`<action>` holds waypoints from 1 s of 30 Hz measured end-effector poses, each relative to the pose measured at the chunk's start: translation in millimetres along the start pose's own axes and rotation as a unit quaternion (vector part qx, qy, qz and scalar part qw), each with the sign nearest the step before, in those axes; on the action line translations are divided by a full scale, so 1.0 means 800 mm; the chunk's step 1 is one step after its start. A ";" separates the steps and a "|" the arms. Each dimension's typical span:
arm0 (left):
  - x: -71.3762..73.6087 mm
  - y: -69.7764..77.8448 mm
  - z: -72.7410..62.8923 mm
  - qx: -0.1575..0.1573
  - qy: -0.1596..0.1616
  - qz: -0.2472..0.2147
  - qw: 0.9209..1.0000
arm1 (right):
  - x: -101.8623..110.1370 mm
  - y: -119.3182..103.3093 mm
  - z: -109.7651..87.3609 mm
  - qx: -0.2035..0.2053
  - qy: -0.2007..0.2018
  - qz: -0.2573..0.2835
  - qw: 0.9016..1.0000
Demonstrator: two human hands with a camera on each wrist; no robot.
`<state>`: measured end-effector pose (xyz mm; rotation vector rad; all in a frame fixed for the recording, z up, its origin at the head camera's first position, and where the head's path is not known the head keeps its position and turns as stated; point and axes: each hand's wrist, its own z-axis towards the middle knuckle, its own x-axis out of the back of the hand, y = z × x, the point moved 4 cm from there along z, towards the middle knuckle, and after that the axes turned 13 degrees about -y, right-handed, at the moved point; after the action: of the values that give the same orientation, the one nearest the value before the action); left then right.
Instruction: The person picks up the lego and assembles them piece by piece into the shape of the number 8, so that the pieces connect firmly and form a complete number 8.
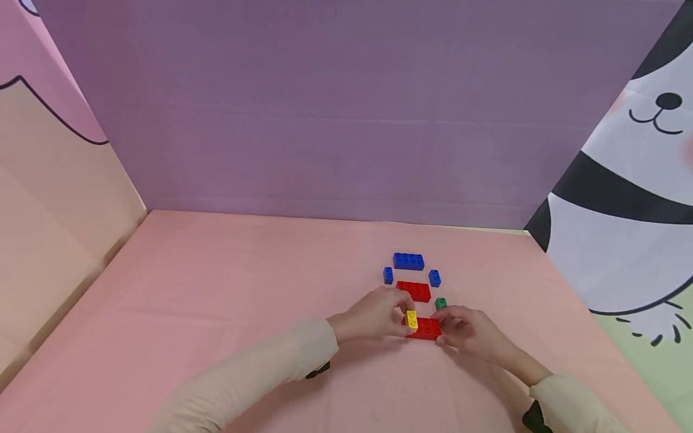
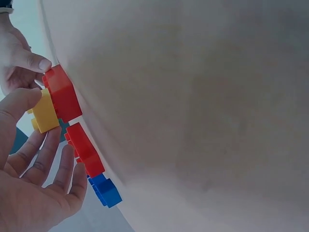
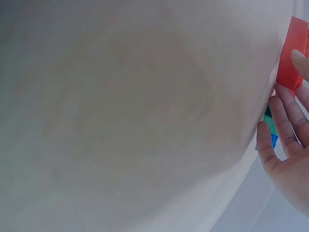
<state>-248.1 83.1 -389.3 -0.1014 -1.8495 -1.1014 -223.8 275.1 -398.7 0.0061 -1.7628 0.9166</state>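
Observation:
My left hand (image 1: 376,314) pinches a small yellow brick (image 1: 411,321) between thumb and fingertips. That brick is right over the left end of the nearest red brick (image 1: 429,329), studs up. At the right end of the same red brick, my right hand (image 1: 472,332) grips it, thumb on the near side and a finger on the far side. In the right wrist view the thumb presses on the side of the red brick (image 3: 288,55). Just beyond the right fingertips stands a small green brick (image 1: 441,303). The left wrist view shows the yellow brick (image 2: 46,113) against the red one.
A second red brick (image 1: 414,291) lies farther back. Behind it are two small blue bricks, one on the left (image 1: 388,275) and one on the right (image 1: 435,278), and a longer blue brick (image 1: 408,261). The pink tabletop (image 1: 243,270) meets a purple backdrop (image 1: 335,120).

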 end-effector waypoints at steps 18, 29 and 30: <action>0.000 -0.005 0.007 -0.010 -0.019 -0.032 0.999 | -0.001 -0.001 -0.001 -0.008 -0.001 -0.010 1.000; 0.003 -0.007 0.012 0.005 -0.026 -0.057 0.998 | -0.001 0.003 0.000 -0.005 -0.006 0.002 1.000; 0.004 -0.007 0.012 0.005 -0.026 -0.060 0.998 | -0.001 0.004 0.000 -0.005 -0.007 0.002 1.000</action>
<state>-258.7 85.6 -392.0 -0.0138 -1.9285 -1.1801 -224.9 276.7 -401.3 0.0028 -1.7807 0.9127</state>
